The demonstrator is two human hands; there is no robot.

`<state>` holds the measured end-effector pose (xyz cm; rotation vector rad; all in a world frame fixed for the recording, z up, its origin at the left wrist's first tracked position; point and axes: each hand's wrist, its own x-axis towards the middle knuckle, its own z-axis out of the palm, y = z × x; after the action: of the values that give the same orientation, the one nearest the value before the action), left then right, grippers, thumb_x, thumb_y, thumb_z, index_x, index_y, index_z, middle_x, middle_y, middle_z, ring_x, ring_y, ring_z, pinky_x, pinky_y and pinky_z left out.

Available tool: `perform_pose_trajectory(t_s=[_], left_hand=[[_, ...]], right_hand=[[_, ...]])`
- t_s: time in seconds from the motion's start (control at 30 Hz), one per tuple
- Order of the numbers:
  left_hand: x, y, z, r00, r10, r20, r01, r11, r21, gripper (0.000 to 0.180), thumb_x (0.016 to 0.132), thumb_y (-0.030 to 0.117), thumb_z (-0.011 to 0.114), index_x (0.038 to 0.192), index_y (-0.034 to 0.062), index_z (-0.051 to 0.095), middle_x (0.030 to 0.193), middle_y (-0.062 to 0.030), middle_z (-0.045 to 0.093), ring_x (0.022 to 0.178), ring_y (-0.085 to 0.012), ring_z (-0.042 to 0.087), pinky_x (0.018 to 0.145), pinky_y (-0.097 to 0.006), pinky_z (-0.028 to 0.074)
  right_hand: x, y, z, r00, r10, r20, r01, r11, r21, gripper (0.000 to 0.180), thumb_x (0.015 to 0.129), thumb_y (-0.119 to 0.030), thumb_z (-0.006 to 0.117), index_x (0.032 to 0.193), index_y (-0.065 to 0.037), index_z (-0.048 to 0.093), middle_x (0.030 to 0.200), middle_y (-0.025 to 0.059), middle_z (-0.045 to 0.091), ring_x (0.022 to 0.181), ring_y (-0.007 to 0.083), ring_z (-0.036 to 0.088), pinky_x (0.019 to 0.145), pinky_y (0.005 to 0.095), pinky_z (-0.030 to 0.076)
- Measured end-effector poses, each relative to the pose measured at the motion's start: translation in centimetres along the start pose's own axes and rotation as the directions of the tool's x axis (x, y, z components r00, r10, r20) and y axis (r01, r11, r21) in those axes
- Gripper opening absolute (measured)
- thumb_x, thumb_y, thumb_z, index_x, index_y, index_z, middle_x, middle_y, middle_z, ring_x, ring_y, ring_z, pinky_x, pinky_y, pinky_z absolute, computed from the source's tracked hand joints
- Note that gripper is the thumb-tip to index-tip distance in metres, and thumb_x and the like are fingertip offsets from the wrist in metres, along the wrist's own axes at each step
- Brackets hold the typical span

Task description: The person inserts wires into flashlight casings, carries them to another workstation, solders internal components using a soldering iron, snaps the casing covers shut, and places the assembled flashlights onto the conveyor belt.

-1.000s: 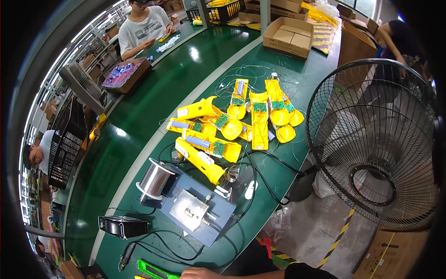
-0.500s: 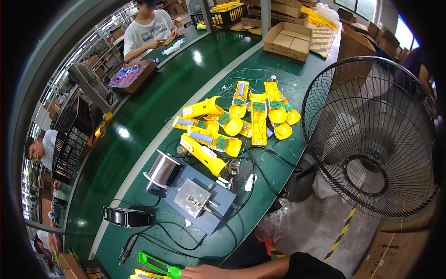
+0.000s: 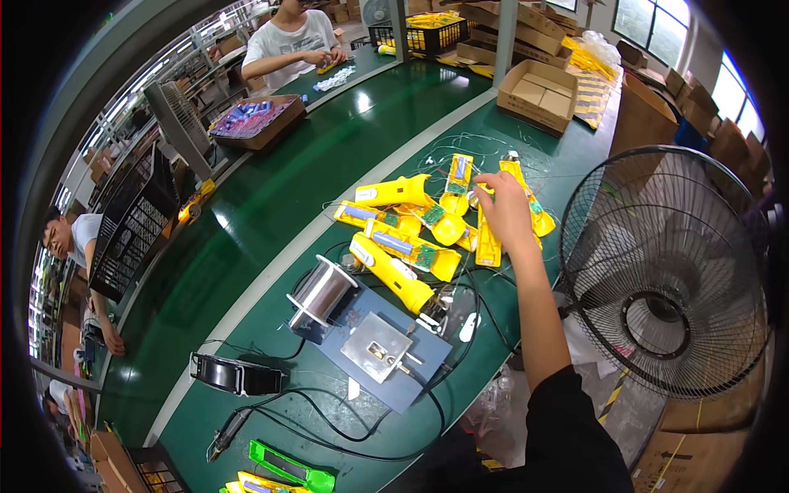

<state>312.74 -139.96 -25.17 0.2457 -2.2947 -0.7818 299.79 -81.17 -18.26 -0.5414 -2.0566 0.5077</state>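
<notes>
My right hand point(image 3: 507, 212) reaches over the pile of yellow flashlight housings, its thumb and forefinger curved but apart. Beneath it lies a yellow housing half point(image 3: 488, 240), partly covered by the hand; whether the fingertips touch it I cannot tell. Close by are another open half with a green circuit board and a blue battery point(image 3: 459, 182), and one point(image 3: 538, 215) at the right of the hand. More yellow housings point(image 3: 394, 192) lie left of it, with thin wires around them. My left hand is out of view.
On the green bench stand a blue soldering station point(image 3: 394, 361), a solder spool point(image 3: 322, 293), a black tape roll point(image 3: 238, 374) and a soldering iron point(image 3: 230, 431). A green housing point(image 3: 289, 468) lies at the near edge. A fan point(image 3: 662, 275) stands right; a co-worker point(image 3: 288, 45) sits across.
My right hand has left the green housing at the near edge and moved up and forward to the yellow pile. The view has shifted slightly.
</notes>
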Motion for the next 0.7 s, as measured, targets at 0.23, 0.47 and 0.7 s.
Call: perform_pose_trajectory(t_s=[0.23,0.47,0.7], left_hand=[[-0.1,-1.3,1.2,0.987,-0.082,-0.136,0.078,0.996,-0.037,0.023,0.089,0.020,0.047,0.084,-0.0021,0.047,0.079,-0.0110,0.048,0.072,-0.0202,0.043,0.070,-0.031,0.038],[-0.1,-2.0,1.2,0.993,-0.024,-0.118,0.024,1.000,-0.002,0.021,0.089,0.019,0.047,0.084,-0.0016,0.047,0.080,-0.0098,0.048,0.073,-0.0188,0.043,0.070,-0.030,0.038],[-0.4,-3.9,0.9,0.998,0.012,-0.068,-0.014,1.000,-0.022,0.022,0.089,0.020,0.047,0.084,-0.0015,0.048,0.080,-0.0099,0.048,0.073,-0.0189,0.043,0.069,-0.030,0.039]], right_hand=[[1.0,1.2,2.8,0.995,0.047,0.092,-0.030,0.984,-0.176,0.013,0.070,-0.012,0.065,0.078,-0.002,0.064,0.076,0.0129,0.056,0.074,0.0251,0.056,0.065,0.0331,0.045],[0.3,1.3,2.6,0.960,0.261,-0.101,-0.249,0.962,0.116,0.019,0.078,-0.016,0.060,0.080,0.002,0.061,0.066,0.0119,0.061,0.058,0.0170,0.058,0.055,0.0279,0.044],[0.1,1.7,1.7,0.957,0.237,-0.165,-0.223,0.970,0.098,0.019,0.080,-0.016,0.058,0.081,0.003,0.060,0.068,0.0129,0.061,0.057,0.0187,0.058,0.054,0.0273,0.044]])
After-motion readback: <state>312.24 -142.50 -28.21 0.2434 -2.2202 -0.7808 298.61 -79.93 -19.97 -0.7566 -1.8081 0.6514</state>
